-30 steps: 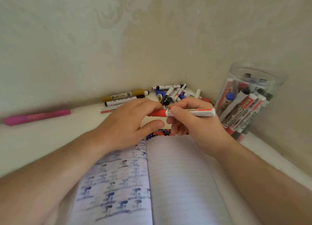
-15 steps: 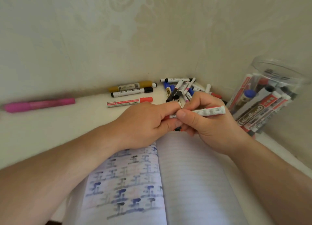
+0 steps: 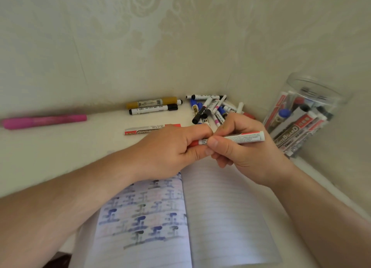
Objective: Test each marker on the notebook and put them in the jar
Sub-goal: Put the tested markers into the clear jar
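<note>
I hold a red whiteboard marker [image 3: 241, 138] level above the top of the open notebook [image 3: 224, 213]. My right hand [image 3: 245, 147] grips its white barrel. My left hand [image 3: 176, 147] curls round its red cap end, which is mostly hidden. The notebook's left page carries rows of blue and dark ink marks; the right page is lined and blank. A clear plastic jar [image 3: 301, 117] stands at the right by the wall with several markers in it.
A pile of loose markers [image 3: 210, 109] lies in the corner behind my hands. A red marker [image 3: 148, 130], a black one [image 3: 153, 109] and a gold one [image 3: 151, 103] lie left of it. A pink marker [image 3: 44, 120] lies far left. Walls close the back and right.
My left hand has closed over the marker's red cap end, hiding most of it. The view has shifted, so the red marker on the table now shows behind my left hand.
</note>
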The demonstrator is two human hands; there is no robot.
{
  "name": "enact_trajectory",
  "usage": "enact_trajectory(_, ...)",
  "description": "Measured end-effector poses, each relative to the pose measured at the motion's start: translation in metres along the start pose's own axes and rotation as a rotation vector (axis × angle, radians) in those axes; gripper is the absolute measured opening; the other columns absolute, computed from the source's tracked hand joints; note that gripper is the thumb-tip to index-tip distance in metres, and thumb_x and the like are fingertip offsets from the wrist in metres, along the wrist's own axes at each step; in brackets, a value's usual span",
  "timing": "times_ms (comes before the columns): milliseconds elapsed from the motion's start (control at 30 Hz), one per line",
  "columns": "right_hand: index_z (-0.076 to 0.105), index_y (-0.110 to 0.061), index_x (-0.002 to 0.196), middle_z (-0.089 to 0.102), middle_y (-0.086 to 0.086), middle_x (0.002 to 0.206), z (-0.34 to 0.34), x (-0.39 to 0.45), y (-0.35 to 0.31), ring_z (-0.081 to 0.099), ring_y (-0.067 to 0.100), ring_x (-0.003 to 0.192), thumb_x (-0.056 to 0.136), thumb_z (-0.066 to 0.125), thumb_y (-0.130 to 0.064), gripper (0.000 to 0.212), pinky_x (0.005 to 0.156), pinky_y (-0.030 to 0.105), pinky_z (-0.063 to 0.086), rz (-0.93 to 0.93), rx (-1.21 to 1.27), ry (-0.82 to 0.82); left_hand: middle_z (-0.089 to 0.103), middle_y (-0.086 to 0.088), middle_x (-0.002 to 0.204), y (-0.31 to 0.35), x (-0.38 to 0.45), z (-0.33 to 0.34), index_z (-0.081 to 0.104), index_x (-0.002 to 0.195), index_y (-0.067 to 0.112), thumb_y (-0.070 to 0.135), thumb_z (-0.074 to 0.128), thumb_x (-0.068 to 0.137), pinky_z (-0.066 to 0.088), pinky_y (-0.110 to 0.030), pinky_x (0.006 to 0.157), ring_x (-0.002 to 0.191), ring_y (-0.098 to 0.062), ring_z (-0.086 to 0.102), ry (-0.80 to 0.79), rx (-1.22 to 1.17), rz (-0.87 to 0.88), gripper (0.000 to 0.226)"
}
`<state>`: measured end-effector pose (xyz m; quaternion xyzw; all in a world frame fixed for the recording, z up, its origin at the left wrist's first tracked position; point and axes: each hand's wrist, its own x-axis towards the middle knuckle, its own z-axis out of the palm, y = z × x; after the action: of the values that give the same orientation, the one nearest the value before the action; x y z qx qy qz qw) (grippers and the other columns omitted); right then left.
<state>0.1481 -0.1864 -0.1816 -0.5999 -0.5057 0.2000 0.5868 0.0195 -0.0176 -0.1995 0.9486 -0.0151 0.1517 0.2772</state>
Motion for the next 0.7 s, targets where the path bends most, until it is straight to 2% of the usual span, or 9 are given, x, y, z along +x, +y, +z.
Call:
enact_trajectory(167,0.065,-0.023,0.077,0.073,0.016,0.074,-0.003,0.0,-0.001,0.067,0.028,0.054,0.083,0.082,-0.034,0.021,0.047,0.033,0.051,0.014,-0.004,-0.048,0.064,0.002,0.077,0.002,-0.001,0.0,0.056,0.108,0.039,0.062,0.047,0.101,0.051,-0.042,0.065,0.069,-0.014,0.058,-0.039,-0.103,-0.007,0.025)
enact_trajectory(233,0.065,-0.025,0.076,0.073,0.013,0.073,-0.003,0.0,0.0,0.067,0.027,0.052,0.084,0.08,-0.032,0.018,0.046,0.032,0.05,0.009,0.003,-0.046,0.063,0.005,0.075,0.005,-0.001,-0.001,0.055,0.106,0.041,0.064,0.046,0.098,0.048,-0.038,0.063,0.065,-0.011,0.056,-0.043,-0.122,-0.008,0.026)
enact_trajectory(300,0.062,-0.022,0.074,0.071,0.012,0.068,0.001,0.001,0.002,0.064,0.025,0.049,0.088,0.076,-0.024,0.02,0.045,0.029,0.047,0.003,-0.015,0.012,0.062,0.012,0.075,0.005,0.0,-0.001,0.052,0.104,0.044,0.068,0.04,0.096,0.045,-0.036,0.06,0.065,-0.008,0.057,-0.031,-0.073,-0.01,0.027)
enact_trajectory(367,0.056,-0.014,0.072,0.067,0.013,0.062,0.009,0.003,0.009,0.058,0.024,0.046,0.093,0.076,-0.014,0.029,0.046,0.028,0.043,-0.021,-0.054,0.126,0.058,0.021,0.074,0.0,0.001,0.001,0.043,0.1,0.049,0.07,0.031,0.098,0.041,-0.032,0.061,0.07,-0.003,0.055,0.034,0.079,0.023,0.024)
enact_trajectory(433,0.054,-0.013,0.073,0.062,0.013,0.059,0.017,0.007,0.017,0.053,0.024,0.049,0.09,0.074,-0.021,0.028,0.049,0.031,0.041,-0.053,-0.117,0.212,0.049,0.025,0.082,-0.005,0.004,0.002,0.04,0.101,0.048,0.063,0.027,0.105,0.04,-0.024,0.065,0.077,-0.002,0.049,0.115,0.16,0.087,0.019)
enact_trajectory(500,0.053,-0.011,0.075,0.059,0.012,0.059,0.023,0.011,0.021,0.05,0.023,0.051,0.09,0.073,-0.028,0.03,0.05,0.032,0.04,-0.057,-0.128,0.238,0.044,0.024,0.087,-0.008,0.007,0.003,0.043,0.104,0.039,0.054,0.028,0.106,0.037,-0.016,0.068,0.08,-0.001,0.045,0.149,0.155,0.125,0.022)
enact_trajectory(600,0.05,-0.003,0.079,0.058,0.006,0.054,0.022,0.011,0.02,0.048,0.018,0.046,0.096,0.072,-0.015,0.03,0.046,0.028,0.039,-0.005,-0.026,0.19,0.053,0.021,0.084,-0.01,0.006,0.003,0.04,0.103,0.038,0.052,0.028,0.106,0.041,-0.022,0.065,0.075,-0.004,0.051,0.095,0.134,0.118,0.019)
enact_trajectory(700,0.053,-0.007,0.078,0.057,0.009,0.054,0.015,0.007,0.017,0.047,0.014,0.044,0.09,0.072,-0.013,0.024,0.043,0.023,0.037,0.003,0.033,0.037,0.052,0.019,0.071,-0.011,0.003,0.002,0.033,0.1,0.04,0.056,0.03,0.105,0.039,-0.024,0.057,0.064,-0.004,0.053,-0.006,0.143,0.097,0.017)
